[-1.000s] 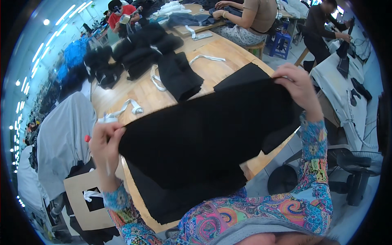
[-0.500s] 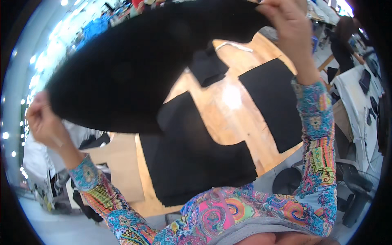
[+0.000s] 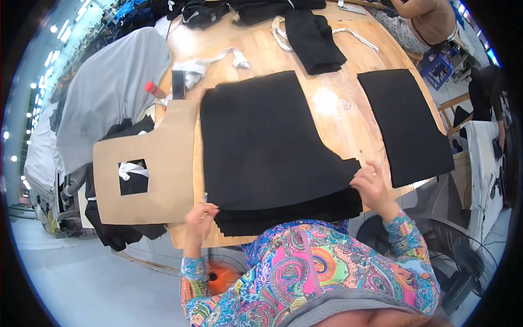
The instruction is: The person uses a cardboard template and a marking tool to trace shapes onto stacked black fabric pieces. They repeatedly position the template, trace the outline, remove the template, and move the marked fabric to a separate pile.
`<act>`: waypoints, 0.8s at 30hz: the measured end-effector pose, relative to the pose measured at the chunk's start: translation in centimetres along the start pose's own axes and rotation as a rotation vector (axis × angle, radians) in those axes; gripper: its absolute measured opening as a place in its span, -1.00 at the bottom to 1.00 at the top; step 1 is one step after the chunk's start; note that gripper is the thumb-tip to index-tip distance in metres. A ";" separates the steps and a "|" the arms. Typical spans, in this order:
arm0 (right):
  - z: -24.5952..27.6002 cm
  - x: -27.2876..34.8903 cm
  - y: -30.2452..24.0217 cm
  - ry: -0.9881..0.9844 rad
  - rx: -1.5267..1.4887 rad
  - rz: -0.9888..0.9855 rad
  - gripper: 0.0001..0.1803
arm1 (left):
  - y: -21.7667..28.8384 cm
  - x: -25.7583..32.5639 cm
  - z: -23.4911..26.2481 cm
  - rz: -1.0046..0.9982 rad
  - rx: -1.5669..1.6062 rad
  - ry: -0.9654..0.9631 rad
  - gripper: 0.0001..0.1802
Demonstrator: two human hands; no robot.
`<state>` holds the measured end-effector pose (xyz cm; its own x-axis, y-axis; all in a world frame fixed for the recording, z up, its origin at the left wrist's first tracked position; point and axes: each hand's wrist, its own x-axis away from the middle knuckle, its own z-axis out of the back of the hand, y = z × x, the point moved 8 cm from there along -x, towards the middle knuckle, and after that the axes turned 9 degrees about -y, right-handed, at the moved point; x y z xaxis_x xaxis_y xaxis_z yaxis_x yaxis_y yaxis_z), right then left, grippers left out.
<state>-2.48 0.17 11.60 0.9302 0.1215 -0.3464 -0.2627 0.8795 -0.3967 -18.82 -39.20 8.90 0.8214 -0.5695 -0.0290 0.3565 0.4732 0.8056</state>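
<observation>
A black fabric panel (image 3: pixel 261 141) lies spread over a stack of black cut pieces (image 3: pixel 289 212) at the near side of the wooden table. Its near left corner is pinched by my left hand (image 3: pixel 200 217), fingers closed. My right hand (image 3: pixel 373 188) grips the near right corner, just below the curved cutout. The panel's near edge sits a little back from the edge of the pieces beneath. To the right rests another black fabric stack (image 3: pixel 406 128). On the left, beside my left hand, is a brown paper pattern (image 3: pixel 109 177) with a square hole.
Farther back lie a folded black bundle (image 3: pixel 316 46), white fabric strips (image 3: pixel 204 65), a red-capped container (image 3: pixel 155 90) and a dark flat object (image 3: pixel 178 84). Grey cloth (image 3: pixel 120 87) drapes at left. A fan (image 3: pixel 466 261) stands at right; a co-worker (image 3: pixel 433 22) sits at far right.
The black panel, held up in the air before, has come down flat onto the stack. Both hands have lowered toward me, and the left has also moved right.
</observation>
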 end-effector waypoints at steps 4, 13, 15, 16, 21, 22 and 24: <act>-3.6 3.4 0.0 -0.110 -0.039 -0.108 -0.84 | -5.2 1.8 -4.1 0.149 0.104 -0.231 -0.91; -5.3 -6.1 -8.2 -0.083 -0.148 -0.057 -0.24 | 8.7 -7.7 1.7 -0.360 -0.016 0.066 -0.86; -6.7 -9.0 -8.4 -0.021 -0.062 -0.041 -0.22 | 13.9 -8.6 3.3 -0.503 -0.035 0.125 -0.83; -7.0 -10.1 -7.5 0.006 0.009 -0.065 -0.24 | 16.2 -8.9 4.2 -0.591 -0.028 0.141 -0.81; 5.7 -7.8 -1.3 0.325 0.210 -0.238 -0.55 | 25.0 -8.0 9.0 -0.870 -0.027 0.416 -0.71; 9.1 -6.5 -0.5 0.409 0.261 -0.193 -0.61 | 26.2 -7.8 9.6 -0.884 0.021 0.481 -0.70; 15.5 -4.3 -1.3 0.471 0.281 -0.217 -0.63 | 27.7 -6.9 11.0 -0.996 0.127 0.601 -0.71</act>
<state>-2.17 5.64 26.78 0.7242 -0.2360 -0.6479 0.0588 0.9573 -0.2831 -19.49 -29.50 37.93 0.2944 -0.2252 -0.9288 0.9424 -0.0932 0.3213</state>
